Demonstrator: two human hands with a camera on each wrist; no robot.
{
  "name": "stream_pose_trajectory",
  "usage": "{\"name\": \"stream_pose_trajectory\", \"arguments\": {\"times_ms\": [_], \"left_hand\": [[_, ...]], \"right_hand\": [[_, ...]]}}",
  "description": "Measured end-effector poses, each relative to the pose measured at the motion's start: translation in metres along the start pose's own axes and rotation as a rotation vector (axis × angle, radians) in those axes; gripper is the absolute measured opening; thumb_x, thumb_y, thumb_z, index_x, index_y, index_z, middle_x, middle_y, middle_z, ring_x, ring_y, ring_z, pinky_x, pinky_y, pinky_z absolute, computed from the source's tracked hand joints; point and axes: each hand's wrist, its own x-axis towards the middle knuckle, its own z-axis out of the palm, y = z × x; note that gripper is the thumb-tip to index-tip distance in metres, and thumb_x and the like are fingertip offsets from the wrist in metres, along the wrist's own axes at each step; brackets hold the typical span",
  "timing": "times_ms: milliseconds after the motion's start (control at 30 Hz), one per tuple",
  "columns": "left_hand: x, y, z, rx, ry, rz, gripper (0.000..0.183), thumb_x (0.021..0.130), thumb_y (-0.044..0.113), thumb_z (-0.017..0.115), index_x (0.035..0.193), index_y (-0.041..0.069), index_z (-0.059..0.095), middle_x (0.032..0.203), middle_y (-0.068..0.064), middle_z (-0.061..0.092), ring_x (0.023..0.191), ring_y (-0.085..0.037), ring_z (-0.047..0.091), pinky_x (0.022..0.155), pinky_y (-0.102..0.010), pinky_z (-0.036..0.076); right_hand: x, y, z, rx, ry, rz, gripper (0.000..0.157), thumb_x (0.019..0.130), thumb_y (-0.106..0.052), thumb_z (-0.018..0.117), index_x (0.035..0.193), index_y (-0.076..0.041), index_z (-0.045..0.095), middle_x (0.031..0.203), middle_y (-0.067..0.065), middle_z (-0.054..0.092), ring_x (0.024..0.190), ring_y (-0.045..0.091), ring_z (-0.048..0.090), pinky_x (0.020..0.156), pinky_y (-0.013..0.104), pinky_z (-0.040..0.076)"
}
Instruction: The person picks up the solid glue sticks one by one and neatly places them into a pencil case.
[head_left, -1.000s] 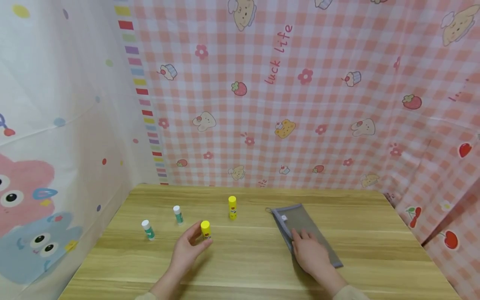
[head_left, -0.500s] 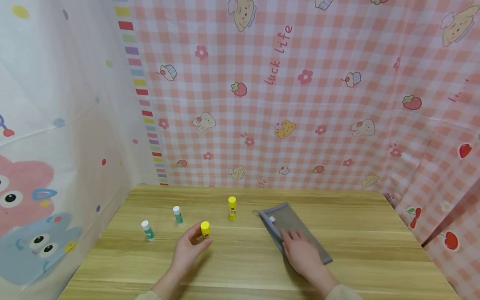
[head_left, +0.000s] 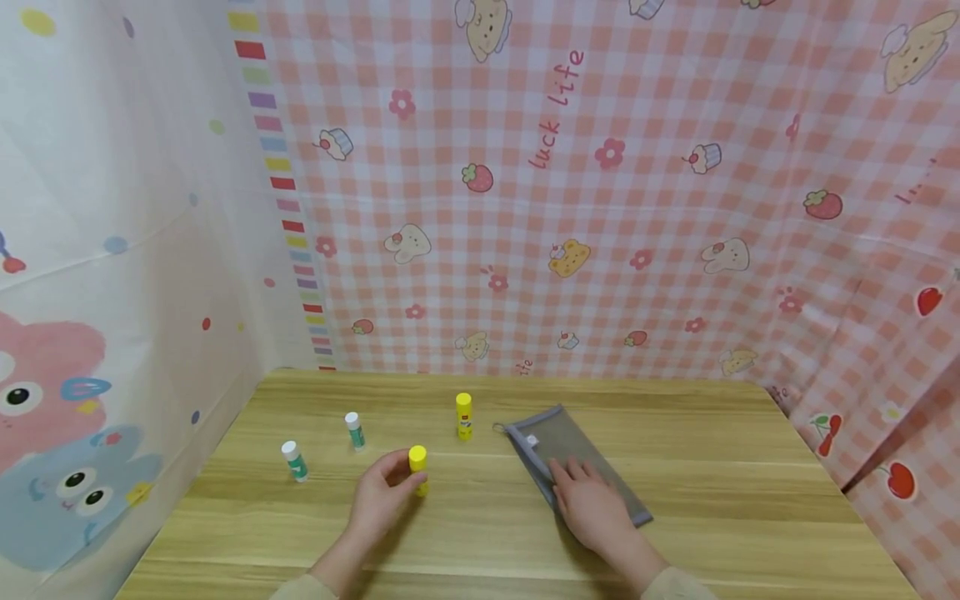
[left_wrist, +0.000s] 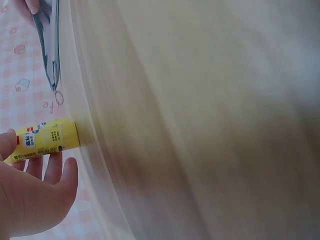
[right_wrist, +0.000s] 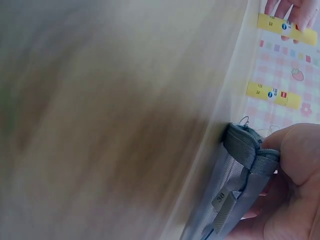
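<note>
My left hand [head_left: 381, 498] holds a yellow glue stick [head_left: 417, 457] upright between thumb and fingers. The left wrist view shows the label of this glue stick [left_wrist: 47, 140] and its base right at the tabletop. A second yellow glue stick [head_left: 464, 417] stands behind it, a little to the right. My right hand [head_left: 595, 505] lies over a grey mesh zip pouch [head_left: 573, 442], gripping its left edge. In the right wrist view the thumb is at the zip end of the pouch [right_wrist: 245, 150] and the fingers are partly hidden behind it.
Two glue sticks with white caps and green labels, a nearer one [head_left: 296, 462] and a farther one [head_left: 355, 432], stand at the left of the wooden table [head_left: 480, 550]. A pink checked curtain [head_left: 480, 250] hangs behind the table's back edge.
My right hand has slid the pouch left across the table, towards the glue sticks. My left hand has shifted the held glue stick slightly right, and more of its lower end shows.
</note>
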Motion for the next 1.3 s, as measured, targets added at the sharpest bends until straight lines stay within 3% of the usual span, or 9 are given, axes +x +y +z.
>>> {"name": "stream_pose_trajectory", "arguments": {"times_ms": [200, 367, 533, 767, 1000, 1133, 1300], "left_hand": [[0.000, 0.006, 0.012, 0.011, -0.055, -0.015, 0.031, 0.088, 0.007, 0.075, 0.115, -0.004, 0.067, 0.110, -0.016, 0.068, 0.100, -0.030, 0.064, 0.088, -0.041, 0.056], [-0.003, 0.014, 0.026, -0.113, -0.121, -0.035, 0.032, 0.088, 0.005, 0.074, 0.116, -0.009, 0.064, 0.104, -0.016, 0.068, 0.092, -0.025, 0.065, 0.076, -0.034, 0.060], [-0.005, 0.021, 0.040, -0.253, -0.176, -0.102, 0.036, 0.090, 0.007, 0.072, 0.120, -0.010, 0.061, 0.104, -0.016, 0.066, 0.087, -0.023, 0.067, 0.071, -0.040, 0.062], [-0.006, 0.029, 0.060, -0.416, -0.194, -0.150, 0.036, 0.090, 0.014, 0.073, 0.113, -0.011, 0.061, 0.097, -0.014, 0.068, 0.076, -0.019, 0.069, 0.068, -0.042, 0.062], [-0.011, 0.036, 0.082, -0.556, -0.175, -0.300, 0.036, 0.092, 0.010, 0.070, 0.117, -0.013, 0.057, 0.094, -0.010, 0.069, 0.076, -0.020, 0.068, 0.065, -0.041, 0.062], [-0.014, 0.043, 0.097, -0.596, -0.165, -0.350, 0.034, 0.092, 0.011, 0.070, 0.114, -0.012, 0.058, 0.088, -0.011, 0.069, 0.072, -0.022, 0.069, 0.063, -0.040, 0.062], [-0.011, 0.046, 0.116, -0.576, -0.157, -0.380, 0.037, 0.092, 0.011, 0.070, 0.115, -0.014, 0.055, 0.085, -0.013, 0.070, 0.069, -0.022, 0.070, 0.061, -0.039, 0.062]], "right_hand": [[0.002, -0.007, -0.001, 0.012, -0.018, 0.015, 0.039, 0.096, -0.018, 0.062, 0.133, -0.006, 0.061, 0.130, 0.025, 0.060, 0.119, 0.048, 0.055, 0.087, 0.070, 0.047], [0.004, -0.011, -0.001, 0.014, -0.026, 0.032, 0.039, 0.097, -0.019, 0.061, 0.134, -0.006, 0.061, 0.130, 0.024, 0.060, 0.120, 0.048, 0.054, 0.088, 0.070, 0.047], [0.005, -0.012, 0.000, 0.024, -0.019, 0.040, 0.039, 0.097, -0.019, 0.060, 0.134, -0.006, 0.060, 0.130, 0.024, 0.060, 0.120, 0.048, 0.054, 0.089, 0.070, 0.047], [0.007, -0.014, 0.002, 0.046, -0.021, 0.068, 0.039, 0.099, -0.021, 0.059, 0.134, -0.006, 0.060, 0.130, 0.024, 0.060, 0.121, 0.047, 0.053, 0.090, 0.071, 0.046], [0.007, -0.016, 0.003, 0.059, -0.022, 0.112, 0.040, 0.100, -0.022, 0.056, 0.137, -0.006, 0.058, 0.132, 0.024, 0.059, 0.123, 0.048, 0.052, 0.091, 0.074, 0.042], [0.007, -0.016, 0.002, 0.077, -0.007, 0.127, 0.040, 0.100, -0.022, 0.056, 0.137, -0.006, 0.058, 0.132, 0.024, 0.059, 0.124, 0.047, 0.051, 0.093, 0.074, 0.041], [0.008, -0.017, 0.003, 0.094, -0.012, 0.145, 0.041, 0.101, -0.022, 0.053, 0.138, -0.006, 0.056, 0.133, 0.025, 0.058, 0.124, 0.046, 0.051, 0.093, 0.073, 0.041]]}}
